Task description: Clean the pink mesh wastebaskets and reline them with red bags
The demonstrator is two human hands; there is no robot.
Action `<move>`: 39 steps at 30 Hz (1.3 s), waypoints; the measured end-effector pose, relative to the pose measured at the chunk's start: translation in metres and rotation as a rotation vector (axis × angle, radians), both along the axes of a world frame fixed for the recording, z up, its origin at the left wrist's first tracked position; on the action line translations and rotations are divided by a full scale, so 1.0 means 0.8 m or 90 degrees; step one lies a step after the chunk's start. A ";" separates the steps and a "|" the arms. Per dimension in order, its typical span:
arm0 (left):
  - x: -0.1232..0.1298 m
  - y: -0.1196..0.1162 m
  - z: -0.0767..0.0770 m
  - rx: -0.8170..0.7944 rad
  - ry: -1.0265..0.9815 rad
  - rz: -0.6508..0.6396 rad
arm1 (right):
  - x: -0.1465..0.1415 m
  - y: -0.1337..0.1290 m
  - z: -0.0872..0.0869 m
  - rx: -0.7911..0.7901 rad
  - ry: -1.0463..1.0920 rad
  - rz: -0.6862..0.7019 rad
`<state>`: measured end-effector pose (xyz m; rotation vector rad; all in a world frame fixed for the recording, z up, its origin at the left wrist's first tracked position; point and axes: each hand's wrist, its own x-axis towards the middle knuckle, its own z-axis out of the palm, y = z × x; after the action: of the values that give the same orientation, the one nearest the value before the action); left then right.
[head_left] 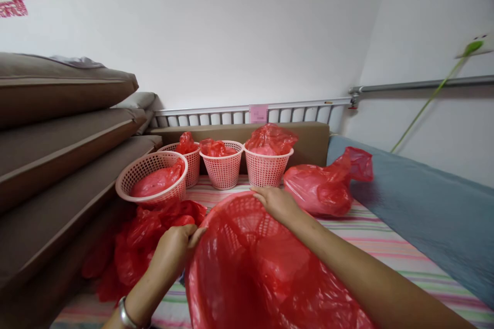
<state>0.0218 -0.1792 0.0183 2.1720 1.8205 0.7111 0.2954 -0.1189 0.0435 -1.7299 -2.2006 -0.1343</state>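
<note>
In front of me a pink lattice basket (250,216) stands lined with a red plastic bag (235,267), whose edge is folded over the rim. A pale pinkish mass shows through the film inside. My left hand (177,244) grips the bag at the rim's left side, thumb stretched along the edge. At the far side of the rim, my right hand (276,203) pinches the bag with closed fingers. Beside my left hand lies a heap of crumpled red bags (135,241). The basket's lower part is out of sight.
Several more pink baskets (222,169) with red bags stand at the back. A filled red bag (324,190) lies right of them on the striped sheet (389,247). Stacked cushions (57,149) rise at left; a radiator (216,117) lines the wall.
</note>
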 end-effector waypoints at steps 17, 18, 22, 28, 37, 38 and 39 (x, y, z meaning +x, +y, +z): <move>-0.041 0.007 -0.053 -0.060 -0.262 -0.009 | 0.002 0.001 0.007 -0.029 0.037 -0.004; -0.040 0.008 -0.053 -0.067 -0.273 -0.015 | 0.003 0.001 0.007 -0.030 0.036 -0.011; -0.040 0.013 -0.054 -0.088 -0.296 -0.041 | 0.004 0.005 0.007 -0.034 0.027 -0.049; -0.025 0.002 -0.007 0.121 -0.210 -0.042 | 0.004 0.011 0.001 -0.026 0.024 -0.056; 0.031 -0.010 0.037 0.134 0.161 -0.016 | 0.002 -0.004 0.000 -0.005 0.052 0.012; 0.032 -0.011 0.035 0.126 0.162 -0.017 | 0.003 -0.004 0.000 -0.008 0.058 0.018; 0.031 -0.012 0.032 0.123 0.158 -0.016 | 0.003 -0.004 0.000 -0.013 0.064 0.017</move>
<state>0.0470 -0.1886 0.0440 2.5021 1.9059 0.6620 0.2979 -0.1218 0.0433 -1.6788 -2.1598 -0.0182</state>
